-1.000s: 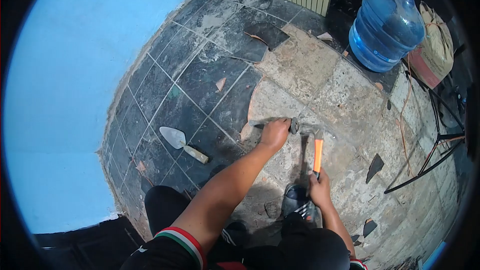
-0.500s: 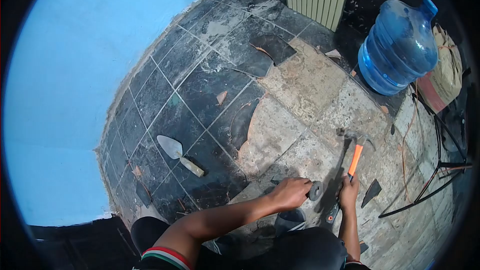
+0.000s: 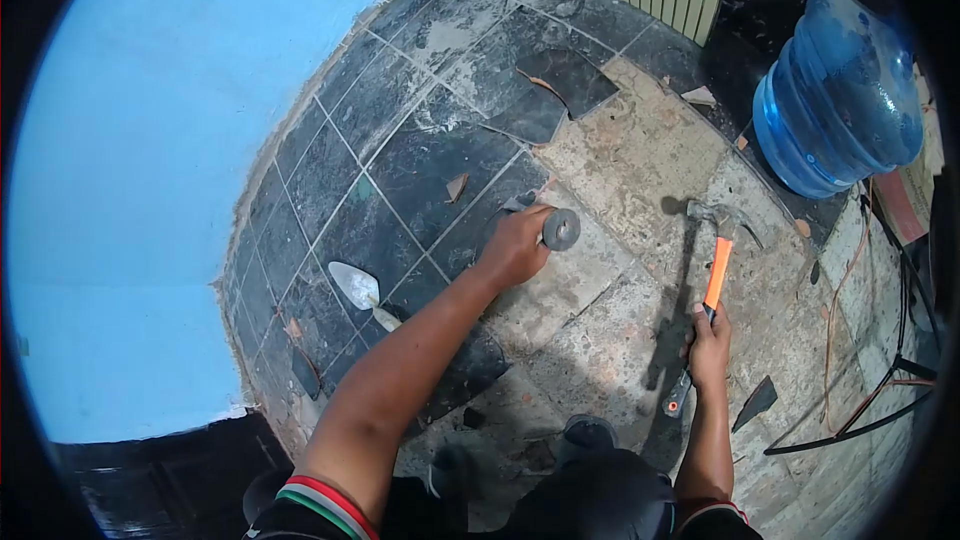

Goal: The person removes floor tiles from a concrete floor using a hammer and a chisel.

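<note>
My left hand [image 3: 515, 245] grips a metal chisel [image 3: 556, 229] with a round striking head, its tip set at the broken edge of a dark floor tile [image 3: 480, 210]. My right hand [image 3: 708, 348] holds a hammer [image 3: 716, 258] with an orange and black handle, its steel head raised to the right of the chisel, apart from it. Bare grey mortar bed [image 3: 620, 170] lies where tiles have come off.
A trowel [image 3: 360, 290] lies on the dark tiles left of my arm. A blue water jug [image 3: 840, 90] stands at the upper right beside a sack. Black metal stand legs and an orange cord [image 3: 850, 420] are at the right. Tile shards are scattered about. A blue wall [image 3: 150, 140] is left.
My left hand has carried the chisel from near my knees up to the tile edge. The hammer in my right hand has stayed raised, shifting slightly up. The view has panned.
</note>
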The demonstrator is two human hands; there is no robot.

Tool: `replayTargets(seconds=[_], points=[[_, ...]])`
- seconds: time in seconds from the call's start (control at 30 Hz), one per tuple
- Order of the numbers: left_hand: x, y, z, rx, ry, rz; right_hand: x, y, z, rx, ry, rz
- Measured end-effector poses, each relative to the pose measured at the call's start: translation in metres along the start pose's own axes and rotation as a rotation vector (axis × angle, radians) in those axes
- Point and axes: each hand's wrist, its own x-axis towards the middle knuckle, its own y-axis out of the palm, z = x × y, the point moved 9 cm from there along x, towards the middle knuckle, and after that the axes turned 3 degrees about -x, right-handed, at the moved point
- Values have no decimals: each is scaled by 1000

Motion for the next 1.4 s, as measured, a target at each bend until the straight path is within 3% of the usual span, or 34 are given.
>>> replayTargets(seconds=[0.07,0.17,0.27,0.37,0.43,0.53,0.63,0.73,0.83,0.9,1.03,1.13,1.17,1.27,1.33,1.4], points=[[-7,-3,-2,24,-34,48,0,0,-9,10,0,29],[-17,-27,48,-212,-426,-69,-2,2,-13,13,-12,63],[-32,-11,70,-1329,-764,-210,-6,4,-9,13,-41,45],[-80,55,43,-1203,-798,133,-23,-7,-7,5,-51,17],[-96,78,1,-733,-491,370,-41,-20,-5,-32,-64,-1],[-102,88,-32,-807,-423,369,-64,-44,0,-81,-77,-24],[-101,73,-67,-708,-303,166,-86,-58,7,-100,-96,-44],[-93,69,-92,-344,-178,88,-110,-65,7,-115,-78,-57],[-98,81,-75,-238,-72,-85,-128,-65,3,-144,-73,-107],[-104,84,-60,-227,-76,-117,-133,-62,-11,-124,-53,-113],[-112,78,-51,-203,23,2,-141,-41,-26,-103,-20,-85],[-113,54,-43,-269,-25,-70,-135,-27,-22,-141,-26,-23],[-111,39,-35,-351,-48,-199,-131,-23,-19,-155,-28,-5],[-98,-3,-12,-221,-262,-208,-117,-10,3,-259,-51,49],[-94,-15,36,-1,-339,-307,-113,-2,12,-284,-68,98],[-93,-39,66,-30,-393,-455,-103,1,9,-346,-94,139]])
